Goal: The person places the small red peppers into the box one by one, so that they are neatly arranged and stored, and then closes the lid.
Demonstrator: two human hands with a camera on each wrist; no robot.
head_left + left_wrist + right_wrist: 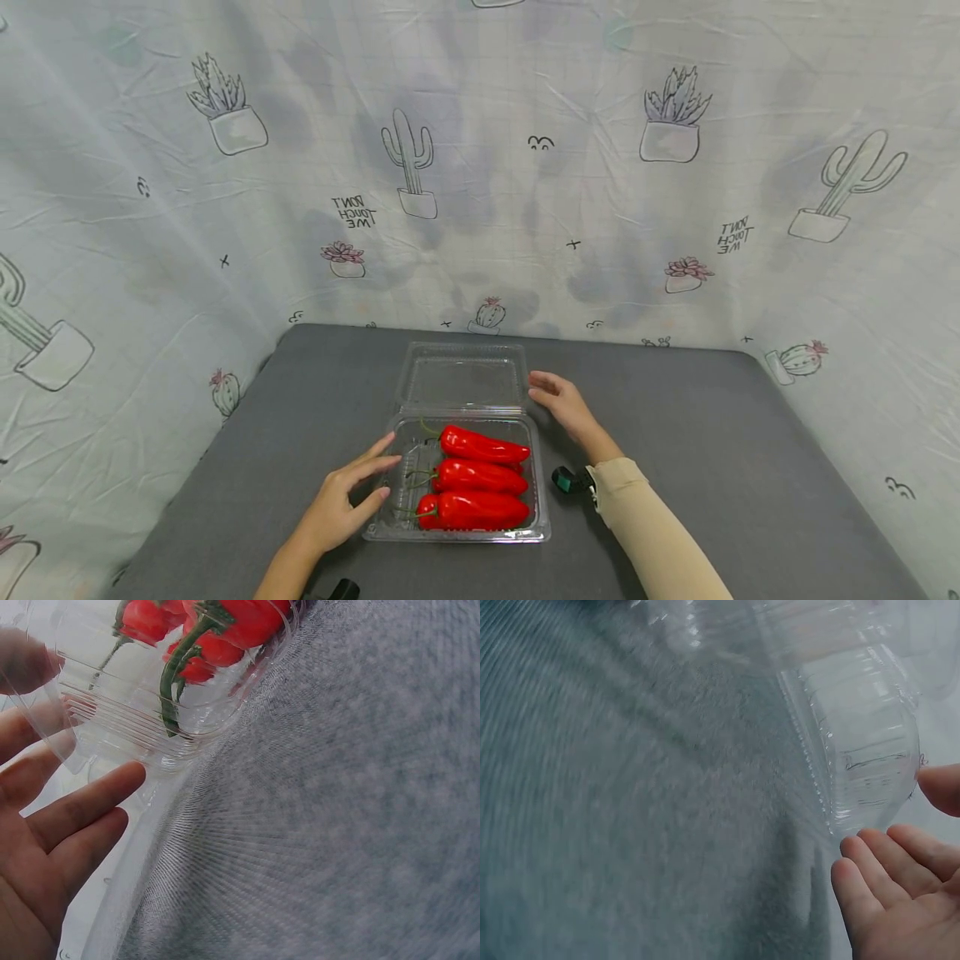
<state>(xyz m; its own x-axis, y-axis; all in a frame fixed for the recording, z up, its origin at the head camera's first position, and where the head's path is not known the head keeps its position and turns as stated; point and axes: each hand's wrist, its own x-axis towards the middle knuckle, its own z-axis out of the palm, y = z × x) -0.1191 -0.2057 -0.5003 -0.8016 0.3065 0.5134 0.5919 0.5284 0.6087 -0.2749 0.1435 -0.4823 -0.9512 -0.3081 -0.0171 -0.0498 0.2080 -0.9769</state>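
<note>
A clear plastic clamshell box lies on the grey surface with its lid folded back, away from me. Several glossy red peppers lie across the box in a stack, their green stems pointing left. At the box's left side is my left hand, fingers spread and fingertips right at the rim; the left wrist view shows some of them through the clear plastic. My right hand is beside the lid's right edge, its fingers extended and the thumb apart from them. Neither hand grips anything.
A grey cloth-covered table extends around the box. White fabric printed with potted cacti stands behind and on both sides. A dark strapped device sits at my right wrist, and another dark piece shows near my left wrist.
</note>
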